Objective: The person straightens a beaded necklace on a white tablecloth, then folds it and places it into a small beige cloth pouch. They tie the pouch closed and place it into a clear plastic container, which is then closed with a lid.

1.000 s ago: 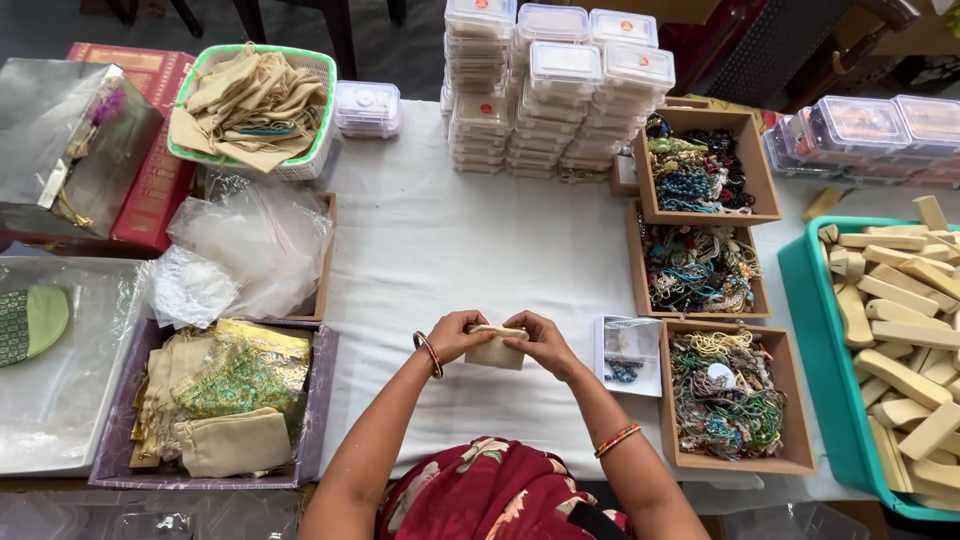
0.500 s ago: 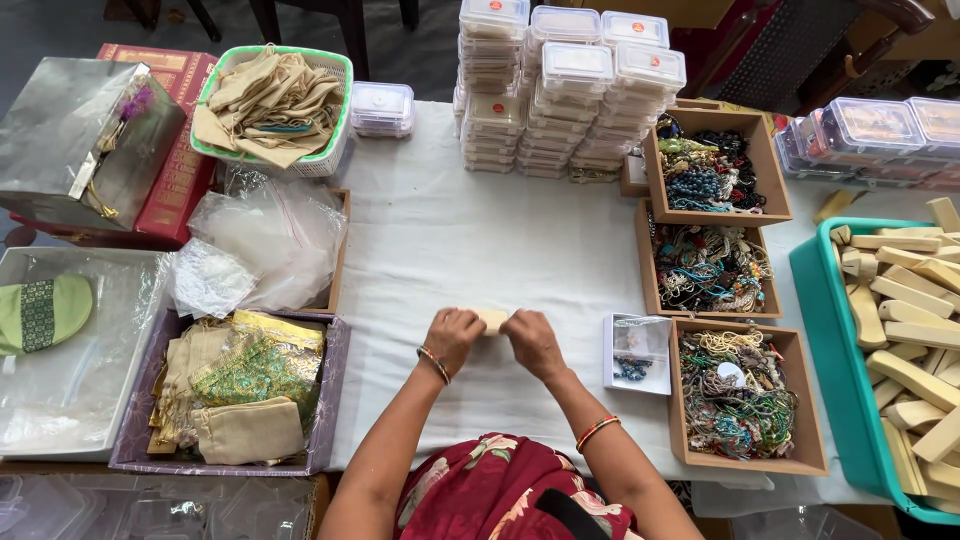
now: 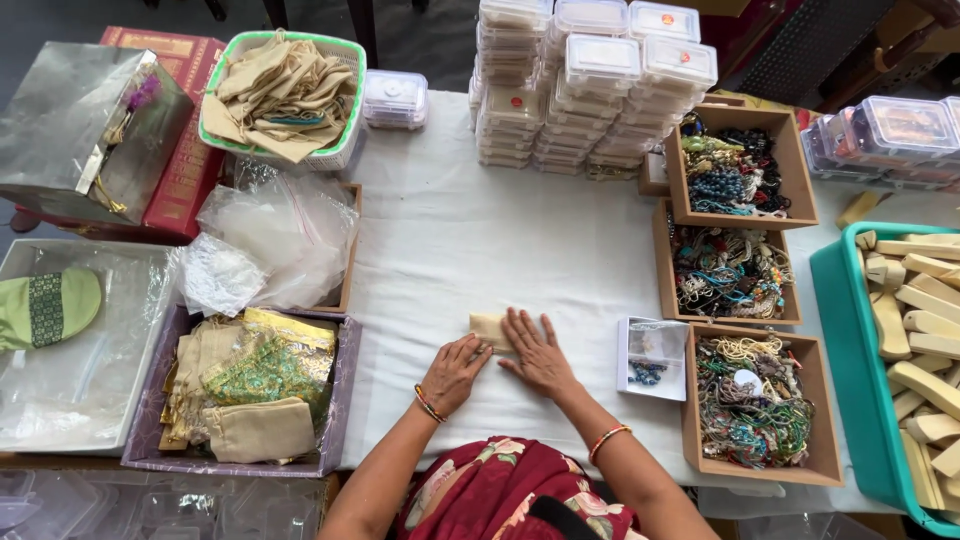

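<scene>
Since the earlier frames the small beige pouch (image 3: 489,331) has been lowered from mid-air onto the white tablecloth (image 3: 450,240) and is now pressed flat — the left hand (image 3: 455,372) lies at its near edge with fingers spread, the right hand (image 3: 538,352) is laid open-palmed over its right half, neither clamped on it. Flattening is judged the step in hand; the next move calls for an even, smoothing press. Wooden trays of beads (image 3: 742,275), stacked clear boxes (image 3: 590,75) and a green basket of pouches (image 3: 285,95) are ranged round the table.

A white-clothed counter (image 3: 450,240) carries a small beige pouch (image 3: 490,330). Beyond the pouch stand stacked clear boxes (image 3: 590,80); to its right, wooden bead trays (image 3: 735,290).
</scene>
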